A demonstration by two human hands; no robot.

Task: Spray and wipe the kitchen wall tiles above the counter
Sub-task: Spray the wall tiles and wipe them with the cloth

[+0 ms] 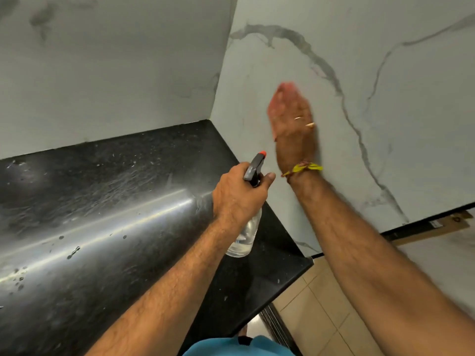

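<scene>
Clear bottle (244,235), upright, red nozzle (262,153) aimed at wall (385,150); gripped by left hand (239,194). Right hand (293,124) flat, pressed on wall, blurred. No writing legible.

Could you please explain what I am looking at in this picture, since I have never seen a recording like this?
There is no machine here: a person wears a wide-angle camera on the head, looking forward and down at their own two bare arms. The left hand grips a clear plastic spray bottle with a black trigger and orange nozzle, pointing toward the white marble-patterned wall tiles. The right hand, blurred by motion, lies flat against that wall with something pinkish under the fingers, probably a cloth. A yellow thread bracelet circles that wrist. Below lies a glossy black stone counter, speckled with droplets.
</scene>
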